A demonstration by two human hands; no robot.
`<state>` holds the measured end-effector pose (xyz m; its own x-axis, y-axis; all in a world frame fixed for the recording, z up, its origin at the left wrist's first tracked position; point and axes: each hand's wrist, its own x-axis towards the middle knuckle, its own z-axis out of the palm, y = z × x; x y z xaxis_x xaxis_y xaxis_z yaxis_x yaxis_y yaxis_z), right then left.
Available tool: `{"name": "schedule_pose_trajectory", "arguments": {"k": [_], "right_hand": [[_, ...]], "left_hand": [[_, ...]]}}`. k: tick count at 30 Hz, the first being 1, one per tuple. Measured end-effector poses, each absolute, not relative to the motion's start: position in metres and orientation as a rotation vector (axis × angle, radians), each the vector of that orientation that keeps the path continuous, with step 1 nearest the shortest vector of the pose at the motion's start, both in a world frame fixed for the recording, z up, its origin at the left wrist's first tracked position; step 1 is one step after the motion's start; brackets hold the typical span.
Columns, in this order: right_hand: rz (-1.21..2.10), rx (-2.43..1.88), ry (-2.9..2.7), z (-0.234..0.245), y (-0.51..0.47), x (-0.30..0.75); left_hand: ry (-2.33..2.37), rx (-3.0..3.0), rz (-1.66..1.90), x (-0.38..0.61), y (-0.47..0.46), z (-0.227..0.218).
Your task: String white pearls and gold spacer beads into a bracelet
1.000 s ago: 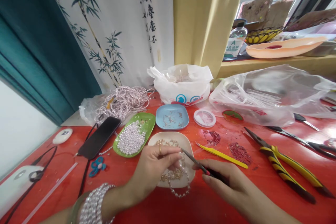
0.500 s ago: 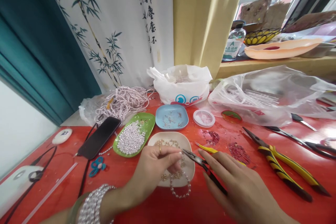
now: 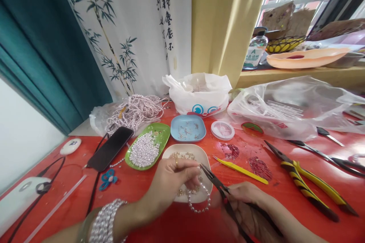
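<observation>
My left hand (image 3: 173, 178) pinches one end of a beaded bracelet (image 3: 199, 209), whose pearl loop hangs below the fingers over the front edge of the cream tray (image 3: 205, 155). In my right hand (image 3: 248, 209) are needle-nose pliers (image 3: 219, 186) with dark handles. Their tips point up and left, right beside the left fingertips; whether they touch the bracelet end I cannot make out. Small gold findings (image 3: 182, 155) lie in the cream tray, partly hidden by the left hand. Several strands of pearls wrap my left wrist.
Behind the hands are a green tray (image 3: 164, 131) of loose pearls (image 3: 144, 150) and a blue tray (image 3: 188, 119) of small metal pieces. Yellow tweezers (image 3: 245, 171) and large yellow-black pliers (image 3: 302, 182) lie to the right. At left are a phone (image 3: 110, 149) and a blue flower ornament (image 3: 108, 179).
My right hand has turned over and dropped lower, so the pliers' handles now show spread in the palm and the tweezers are uncovered. My left hand keeps its pinch on the bracelet.
</observation>
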<state>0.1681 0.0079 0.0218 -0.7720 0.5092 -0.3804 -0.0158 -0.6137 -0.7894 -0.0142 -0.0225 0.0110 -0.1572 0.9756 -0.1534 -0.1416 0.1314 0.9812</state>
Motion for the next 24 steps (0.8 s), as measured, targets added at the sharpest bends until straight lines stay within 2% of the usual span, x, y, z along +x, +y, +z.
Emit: {"name": "schedule_pose_trajectory", "arguments": {"k": [15,21,24], "right_hand": [[2.428,-0.838,-1.173,0.0202,0.0111,0.1677],[2.260,-0.928,-1.370,0.0141,0.0148,0.1681],[2.036,-0.944,-1.714,0.0173,0.0151,0.1673]], "left_hand": [[1.291,0.898,1.274,-0.0134,-0.0216,0.0102],[1.303,0.944,1.269,-0.0133,-0.0252,0.0100],[1.309,0.940,1.275,-0.0125,-0.0287,0.0114]]}}
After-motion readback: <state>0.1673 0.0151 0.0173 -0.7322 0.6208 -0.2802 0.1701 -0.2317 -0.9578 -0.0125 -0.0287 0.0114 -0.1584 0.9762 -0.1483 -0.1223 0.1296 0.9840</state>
